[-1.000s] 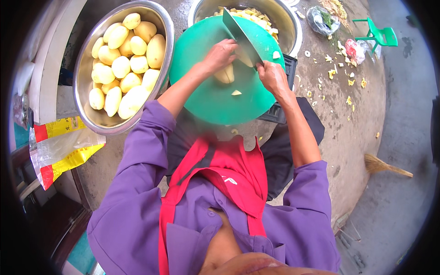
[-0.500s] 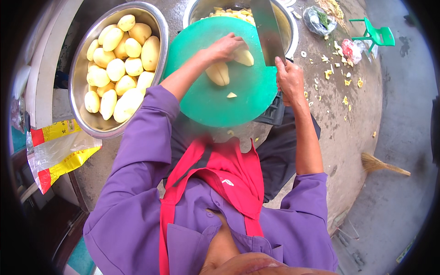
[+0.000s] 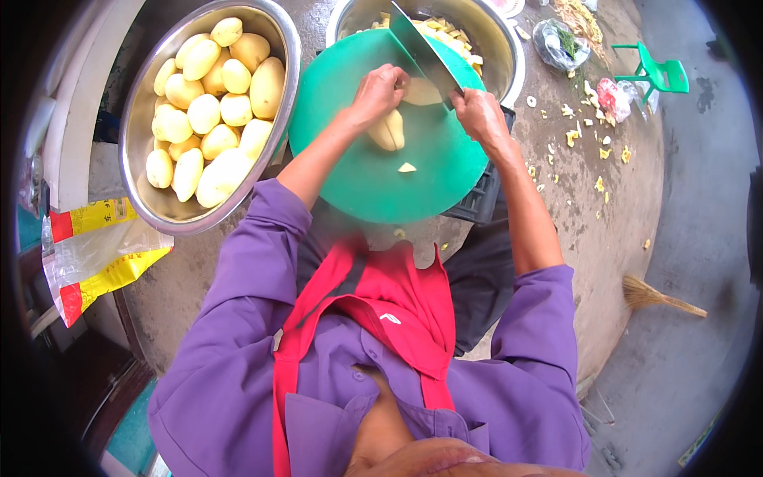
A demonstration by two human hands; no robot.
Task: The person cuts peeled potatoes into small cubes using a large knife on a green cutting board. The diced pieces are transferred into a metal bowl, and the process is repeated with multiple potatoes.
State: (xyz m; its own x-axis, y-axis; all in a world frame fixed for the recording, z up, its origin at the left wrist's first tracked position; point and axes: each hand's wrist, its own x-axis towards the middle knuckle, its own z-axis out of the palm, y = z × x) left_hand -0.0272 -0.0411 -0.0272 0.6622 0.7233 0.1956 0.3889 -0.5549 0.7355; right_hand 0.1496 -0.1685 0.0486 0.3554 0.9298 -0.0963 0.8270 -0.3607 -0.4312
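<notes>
A peeled potato piece [image 3: 422, 92] lies on the round green chopping board [image 3: 350, 189], with the fingers of my left hand [image 3: 381, 97] curled against its left end. My right hand [image 3: 480, 118] grips the handle of a cleaver [image 3: 424, 52]. The broad blade slants up and to the left, its lower part beside the potato piece; whether it touches is unclear. Closer to me lies another peeled potato piece [image 3: 387, 132], partly under my left hand. A small potato scrap [image 3: 407, 168] sits alone toward the board's near side.
A steel basin [image 3: 133, 163] of whole peeled potatoes stands at left. Behind the board, another steel basin [image 3: 517, 60] holds cut chunks. A dark plastic crate [image 3: 482, 196] shows under the board. Scattered peelings, a green stool [image 3: 661, 73] and a straw broom [image 3: 660, 297] are on the right.
The cleaver has swung left and come down from the basin's edge to the potato piece. My right hand moved left with it, and my left hand shifted slightly left.
</notes>
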